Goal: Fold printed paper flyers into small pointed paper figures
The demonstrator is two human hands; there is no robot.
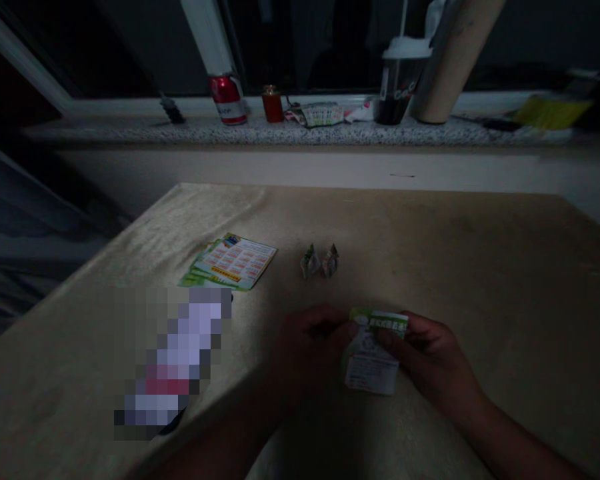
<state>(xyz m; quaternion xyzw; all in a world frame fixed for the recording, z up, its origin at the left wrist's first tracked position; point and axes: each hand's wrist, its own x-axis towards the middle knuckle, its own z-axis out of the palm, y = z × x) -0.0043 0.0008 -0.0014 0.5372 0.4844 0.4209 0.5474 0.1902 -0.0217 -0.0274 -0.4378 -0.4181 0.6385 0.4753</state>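
Head view: holding a printed paper (373,375) over the counter (455,253), toward five o'clock from centre, pinching both side edges between the fingers of left hand (307,343), in shadow, and right hand (436,357), probably to keep it flat; showing two folded pieces (331,263) at eleven o'clock from it, stacked leaflets (237,261) at ten, presumably kept apart for elbow room

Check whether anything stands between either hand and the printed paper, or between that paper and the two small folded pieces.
Nothing visible does: left hand and right hand both hold the printed paper, and no object lies between it and the folded pieces.
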